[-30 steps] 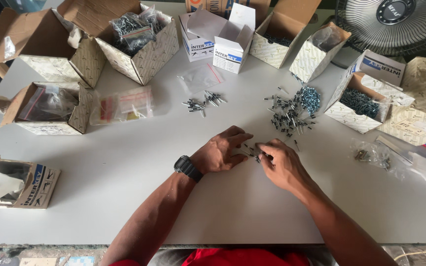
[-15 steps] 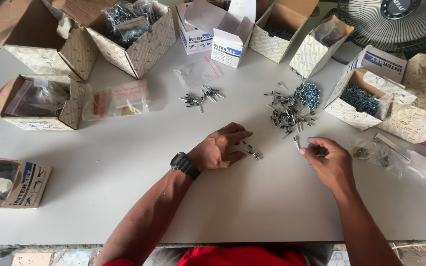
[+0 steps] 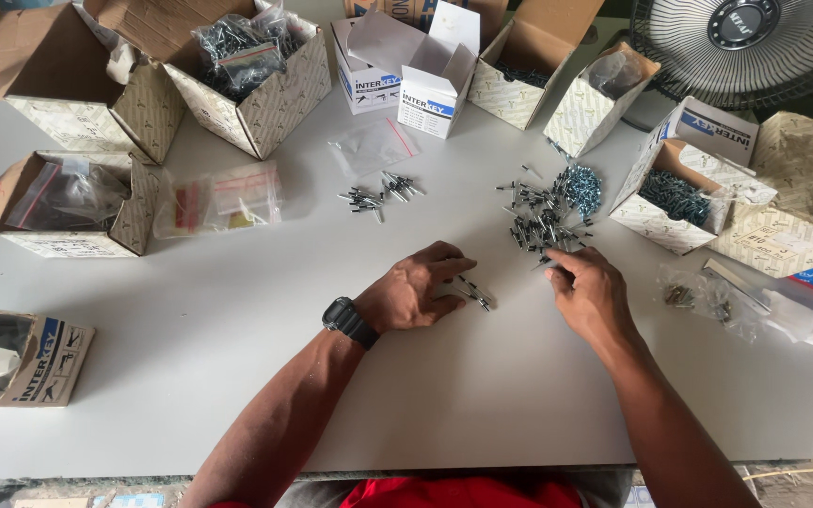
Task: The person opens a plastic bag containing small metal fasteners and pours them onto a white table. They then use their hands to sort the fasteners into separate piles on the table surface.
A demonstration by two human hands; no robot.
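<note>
My left hand (image 3: pixel 418 290), with a black watch on its wrist, rests palm-down on the white table (image 3: pixel 237 376); its fingers curl over a few small dark screws (image 3: pixel 475 294) lying at the fingertips. My right hand (image 3: pixel 587 290) reaches to the near edge of a big loose pile of dark and silver screws (image 3: pixel 549 209), and its fingertips touch the nearest ones. Whether it pinches a screw between them, I cannot tell. A smaller heap of screws (image 3: pixel 378 195) lies further back, left of the big pile.
Open cardboard boxes (image 3: pixel 247 71) with bagged hardware ring the far and left sides. A box of blue-grey screws (image 3: pixel 672 198) stands at right, beside clear plastic bags (image 3: pixel 708 296). A flat plastic packet (image 3: pixel 223 199) lies at left. A fan (image 3: pixel 755 38) stands at back right.
My right hand left my left hand, swung right, then reached up to the big screw pile. My left hand stayed over its few screws.
</note>
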